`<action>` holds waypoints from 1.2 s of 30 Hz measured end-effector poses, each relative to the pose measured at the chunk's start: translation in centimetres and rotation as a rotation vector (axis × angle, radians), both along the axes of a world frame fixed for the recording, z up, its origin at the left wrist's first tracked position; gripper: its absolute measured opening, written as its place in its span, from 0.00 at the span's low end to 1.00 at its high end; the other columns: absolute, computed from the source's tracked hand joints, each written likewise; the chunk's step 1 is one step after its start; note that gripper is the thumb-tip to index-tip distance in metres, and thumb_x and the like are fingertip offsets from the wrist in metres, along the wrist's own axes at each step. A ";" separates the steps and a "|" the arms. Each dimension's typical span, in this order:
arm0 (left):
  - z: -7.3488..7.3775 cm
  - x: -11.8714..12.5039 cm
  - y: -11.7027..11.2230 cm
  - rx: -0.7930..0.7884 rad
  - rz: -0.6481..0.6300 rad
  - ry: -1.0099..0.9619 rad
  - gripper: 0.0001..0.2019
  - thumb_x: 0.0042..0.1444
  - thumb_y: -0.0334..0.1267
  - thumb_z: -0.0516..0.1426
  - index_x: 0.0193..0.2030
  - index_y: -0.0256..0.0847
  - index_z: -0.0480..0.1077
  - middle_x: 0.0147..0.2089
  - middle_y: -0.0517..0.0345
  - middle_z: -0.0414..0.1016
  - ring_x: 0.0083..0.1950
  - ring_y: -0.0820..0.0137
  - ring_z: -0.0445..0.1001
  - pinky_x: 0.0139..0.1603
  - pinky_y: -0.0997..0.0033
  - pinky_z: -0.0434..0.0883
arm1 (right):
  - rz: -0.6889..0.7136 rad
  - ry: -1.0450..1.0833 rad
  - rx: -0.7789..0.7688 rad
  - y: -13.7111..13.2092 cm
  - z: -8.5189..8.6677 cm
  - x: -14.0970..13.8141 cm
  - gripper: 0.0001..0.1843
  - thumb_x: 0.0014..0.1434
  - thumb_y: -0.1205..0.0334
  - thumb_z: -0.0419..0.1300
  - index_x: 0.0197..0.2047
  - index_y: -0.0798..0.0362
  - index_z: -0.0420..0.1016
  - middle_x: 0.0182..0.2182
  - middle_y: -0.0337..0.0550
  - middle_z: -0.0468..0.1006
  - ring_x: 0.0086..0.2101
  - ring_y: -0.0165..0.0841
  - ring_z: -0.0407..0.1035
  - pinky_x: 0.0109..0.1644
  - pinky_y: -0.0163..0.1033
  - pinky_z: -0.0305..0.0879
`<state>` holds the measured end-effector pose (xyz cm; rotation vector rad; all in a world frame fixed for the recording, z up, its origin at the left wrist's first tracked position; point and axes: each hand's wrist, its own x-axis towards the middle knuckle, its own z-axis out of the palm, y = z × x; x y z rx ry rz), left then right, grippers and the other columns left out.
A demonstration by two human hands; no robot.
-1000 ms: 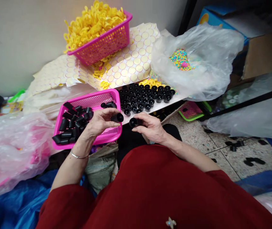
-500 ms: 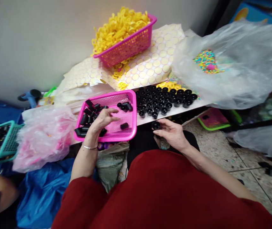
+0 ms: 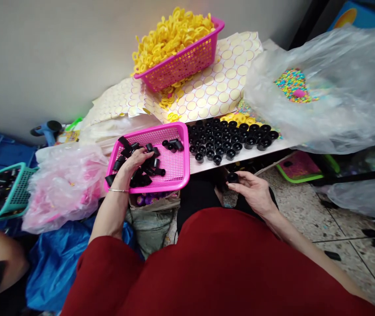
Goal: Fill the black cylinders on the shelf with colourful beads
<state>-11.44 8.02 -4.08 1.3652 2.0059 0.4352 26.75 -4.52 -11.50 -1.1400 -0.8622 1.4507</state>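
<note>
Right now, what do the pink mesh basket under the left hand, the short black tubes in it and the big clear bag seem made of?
Pink mesh basket: most likely moulded plastic, given its uniform bright colour, regular grid of holes and faint sheen.
Short black tubes: probably hard plastic, semi-matt with dull highlights, though rubber cannot be excluded.
Big clear bag: thin plastic film, translucent, crinkled and glossy.

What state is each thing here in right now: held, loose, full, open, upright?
Left hand, palm down on the tubes; grip hidden.
Right hand, fingers pinching one cap.
Tray, partly filled, tubes lying loose.
Standing caps, upright in rows, open ends up.
Basket, heaped over its rim with yellow rings.
Clear bag, open, coloured beads inside.
</note>
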 end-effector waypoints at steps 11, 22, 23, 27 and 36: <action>0.1 1.0 0.9 0.087 0.047 -0.160 0.12 0.35 0.36 0.62 0.30 0.34 0.72 0.27 0.56 0.73 0.30 0.70 0.70 0.32 0.70 0.67 | 0.003 -0.016 -0.023 -0.3 -0.6 0.1 0.23 0.39 0.54 0.76 0.38 0.51 0.79 0.31 0.40 0.82 0.31 0.33 0.76 0.40 0.41 0.77; -0.5 1.5 -0.4 -0.058 -0.241 0.035 0.10 0.29 0.32 0.64 0.25 0.37 0.77 0.20 0.67 0.69 0.26 0.73 0.67 0.29 0.74 0.64 | 0.046 -0.072 -0.028 -0.6 -1.1 -0.1 0.22 0.41 0.53 0.75 0.39 0.51 0.78 0.31 0.41 0.82 0.31 0.34 0.76 0.40 0.42 0.77; -0.7 1.7 -0.5 -0.068 -0.288 0.064 0.11 0.31 0.34 0.64 0.27 0.37 0.78 0.20 0.68 0.69 0.27 0.73 0.68 0.29 0.75 0.64 | 0.049 -0.060 -0.036 -0.6 -1.1 -0.2 0.22 0.41 0.53 0.75 0.39 0.51 0.78 0.31 0.41 0.82 0.31 0.33 0.76 0.40 0.42 0.76; -0.7 2.6 -0.5 -0.074 -0.357 0.157 0.10 0.32 0.35 0.66 0.27 0.37 0.79 0.19 0.66 0.69 0.30 0.69 0.72 0.29 0.75 0.66 | 0.066 -0.063 -0.023 -0.3 -0.3 -0.8 0.23 0.40 0.53 0.75 0.40 0.52 0.79 0.32 0.40 0.81 0.32 0.33 0.75 0.42 0.42 0.75; 4.2 11.7 -6.7 0.222 -0.269 -0.423 0.23 0.32 0.47 0.72 0.36 0.40 0.78 0.36 0.56 0.78 0.38 0.63 0.76 0.42 0.63 0.75 | 0.146 -0.377 0.495 0.5 5.2 -1.0 0.18 0.53 0.53 0.68 0.47 0.49 0.79 0.42 0.44 0.78 0.43 0.35 0.73 0.52 0.43 0.71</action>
